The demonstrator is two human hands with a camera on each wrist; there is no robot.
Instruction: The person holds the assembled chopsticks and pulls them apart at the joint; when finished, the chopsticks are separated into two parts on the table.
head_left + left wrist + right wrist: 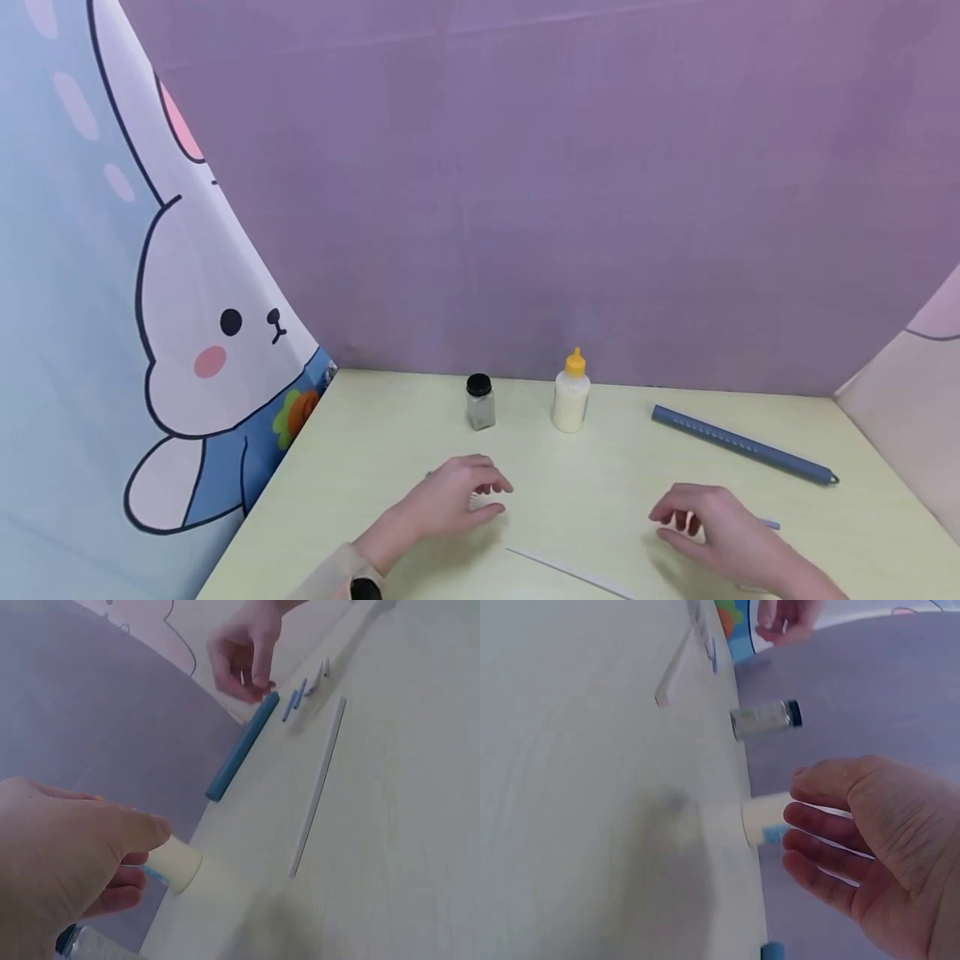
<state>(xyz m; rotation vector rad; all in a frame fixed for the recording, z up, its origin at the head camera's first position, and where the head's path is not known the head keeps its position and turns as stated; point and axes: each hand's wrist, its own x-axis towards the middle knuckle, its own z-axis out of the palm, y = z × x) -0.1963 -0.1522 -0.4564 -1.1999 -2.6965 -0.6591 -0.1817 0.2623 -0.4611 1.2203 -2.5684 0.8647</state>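
Observation:
My left hand point(457, 496) hovers over the left part of the table, fingers loosely bent, with nothing in its grasp. On the other side, my right hand point(720, 529) hangs above the tabletop, relaxed and holding nothing. A thin white stick point(570, 572) lies on the table between the two hands. Partly hidden by my right hand in the head view, several short thin pieces point(300, 694), some blue, show in the left wrist view. Near my left hand, the right wrist view shows a pale flat strip point(676, 669) and a small blue piece point(714, 656).
Toward the back of the table point(405, 408) stand a small clear jar point(481, 408) with a black lid and a white squeeze bottle point(572, 406) with a yellow nozzle. A long blue-grey rod point(742, 444) lies at right. Purple cloth point(525, 208) hangs behind.

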